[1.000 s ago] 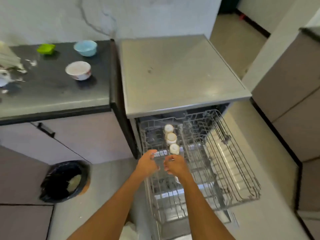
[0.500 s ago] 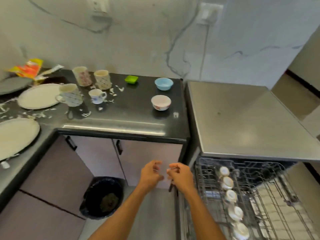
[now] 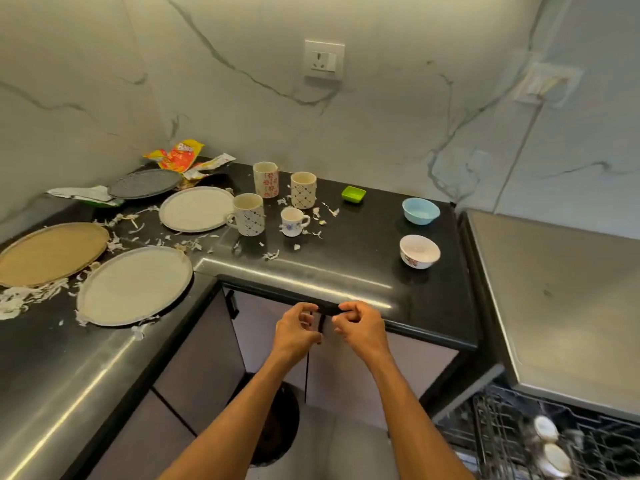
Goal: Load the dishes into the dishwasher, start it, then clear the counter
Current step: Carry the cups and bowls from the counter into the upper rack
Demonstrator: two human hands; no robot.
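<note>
- The left hand [image 3: 298,332] and the right hand [image 3: 360,329] are up in front of the near edge of the shiny black stone counter [image 3: 346,261]. The fingers of both are loosely curled, and both hands hold nothing.
- Many dishes wait on the counter. The white bowl with a flower print [image 3: 419,251] is nearest the hands, on the right. The light blue bowl [image 3: 420,210] and the little green square dish [image 3: 353,194] sit farther back.
- The big white mug with a dotted pattern [image 3: 247,214] stands in the middle. The large round grey plate [image 3: 135,284] lies on the left.
- The black wire dishwasher rack [image 3: 502,427] is pulled out, low on the near right. Small white cups [image 3: 545,427] already sit in it.
- I think loading has only just begun.
- Torn white paper scraps [image 3: 194,242] lie around the plates and mugs. They could stick to a dish and end up in the dishwasher.
- The flower bowl is close to the counter's edge, so a quick reach could knock it off.
- The rack sticks out by the legs. A step to the right could bump it.
</note>
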